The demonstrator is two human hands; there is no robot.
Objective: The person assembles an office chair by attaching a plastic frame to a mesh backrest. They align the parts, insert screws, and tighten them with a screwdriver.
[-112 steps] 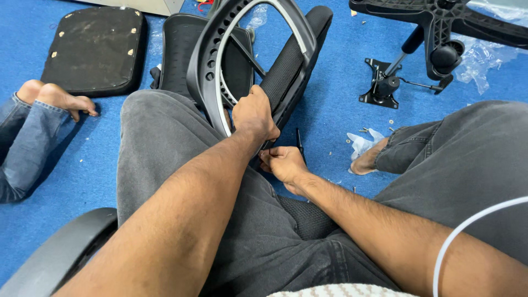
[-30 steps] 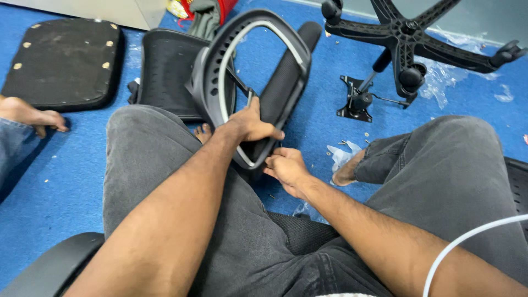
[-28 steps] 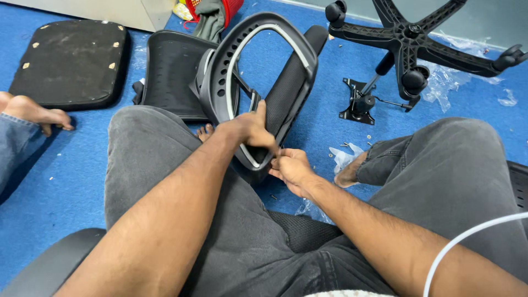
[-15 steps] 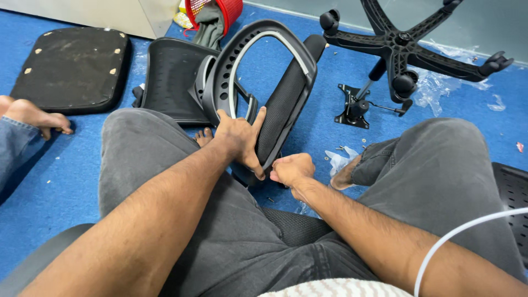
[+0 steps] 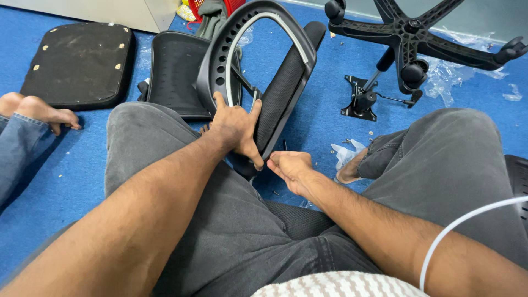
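While the chair backrest frame stood propped between the knees, layout ran left to right like this:

Far left: bare foot [image 5: 41, 111] of another person on the blue carpet [image 5: 77, 176], just beside the black seat pan [image 5: 77, 63] lying face down.
Left hand [image 5: 236, 127]: spread open, palm pressed on the lower part of the backrest frame [image 5: 258, 60], thumb hooked down its right edge; bracing it, not a closed grip.
Frame axis: long axis ran away from the body and up-right, leaning; lower end sat between the two hands, against the left thigh.
Right hand [image 5: 291, 168]: loosely curled, fingertips pointing left at the frame's lower end, just beside it; couldn't tell if it pinched anything.
Nearer hand: left already on the frame; right a short gap off, below-right.
Right of that: loose screws [image 5: 357, 144] and plastic wrap, tilt mechanism plate [image 5: 363, 102], five-star wheeled base [image 5: 418, 33] well apart.
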